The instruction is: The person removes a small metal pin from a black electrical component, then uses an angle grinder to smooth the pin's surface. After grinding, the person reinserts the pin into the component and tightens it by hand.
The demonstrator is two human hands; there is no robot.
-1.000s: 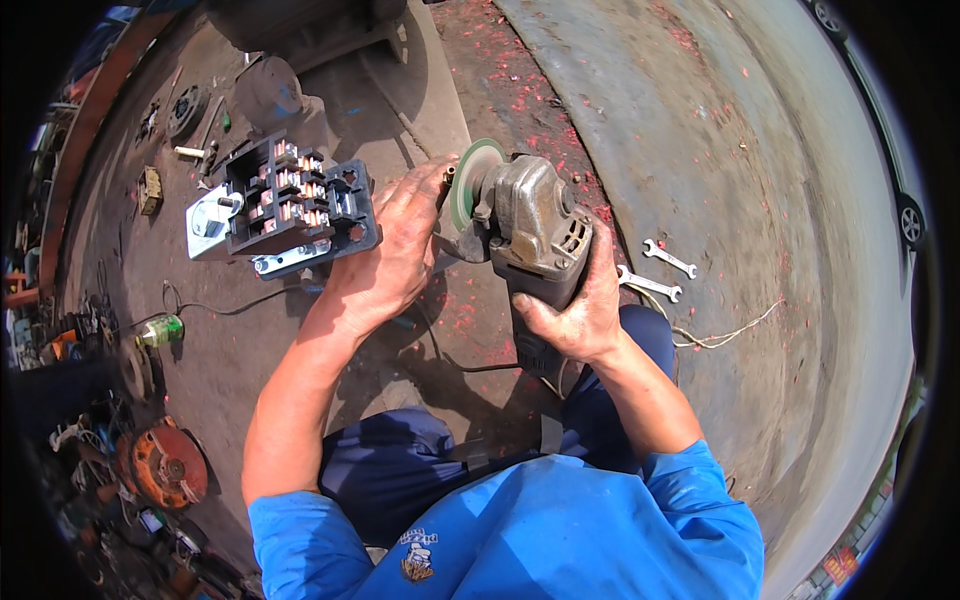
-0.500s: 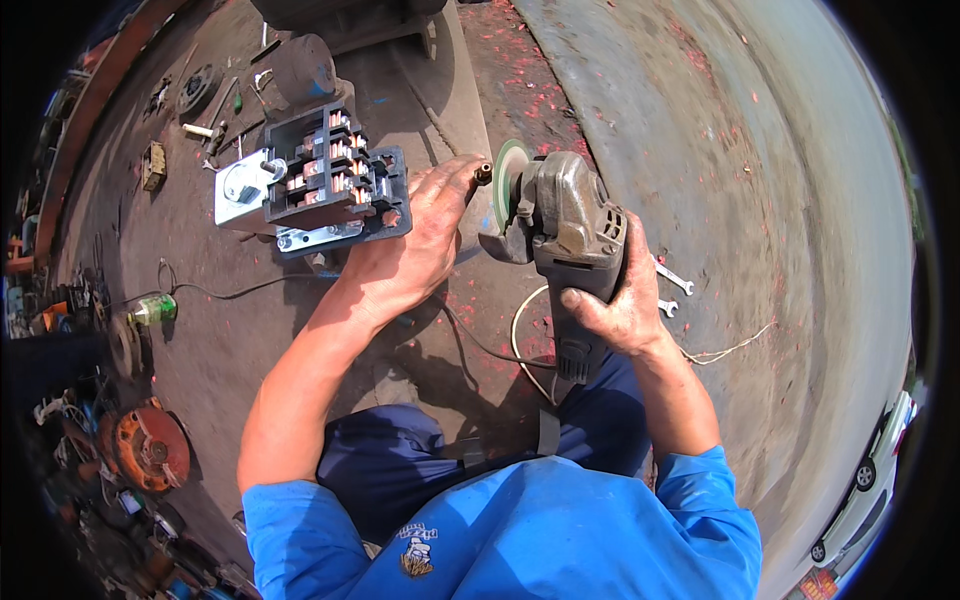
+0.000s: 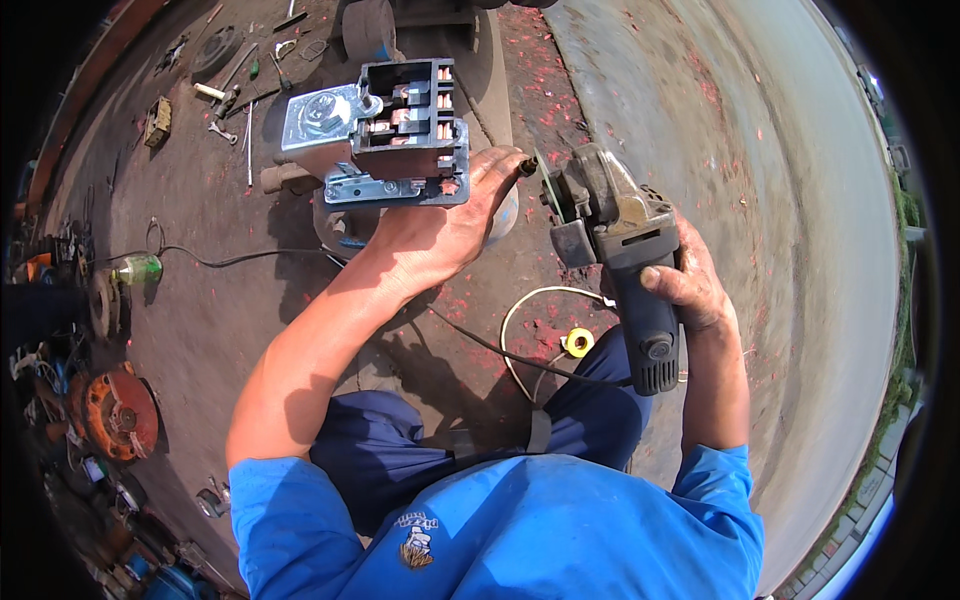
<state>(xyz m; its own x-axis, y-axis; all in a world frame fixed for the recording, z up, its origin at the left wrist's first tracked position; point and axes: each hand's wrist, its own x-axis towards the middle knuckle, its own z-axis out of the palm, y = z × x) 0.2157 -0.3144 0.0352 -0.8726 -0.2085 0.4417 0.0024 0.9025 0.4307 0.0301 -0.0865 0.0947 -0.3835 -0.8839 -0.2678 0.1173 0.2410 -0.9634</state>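
An electrical switch unit [image 3: 405, 135] with a black housing, copper contacts and a silver metal cover is in front of me. My left hand [image 3: 465, 220] is closed at its right side, the palm partly hidden behind it. Past its fingertips pokes a small dark brass fitting [image 3: 527, 167]; whether it belongs to the unit I cannot tell. My right hand [image 3: 698, 285] is wrapped round the black body of an angle grinder [image 3: 640, 250]. Its thin green-edged disc [image 3: 548, 188] stands nearly upright, close beside the fitting; contact cannot be made out.
The grinder's dark cord [image 3: 480, 343] crosses a pale cable [image 3: 513, 320] and a yellow ring [image 3: 577, 343] by my knee. Leftward lie a green bottle [image 3: 137, 269], a white-handled hammer [image 3: 210, 91] and an orange round machine part [image 3: 120, 415]. A grey sheet [image 3: 690, 130] covers ground at right.
Both hands, the switch unit and the grinder have shifted right in view. The grinder has turned, its disc now more edge-on. The yellow ring has come into sight; the wrenches are out of sight.
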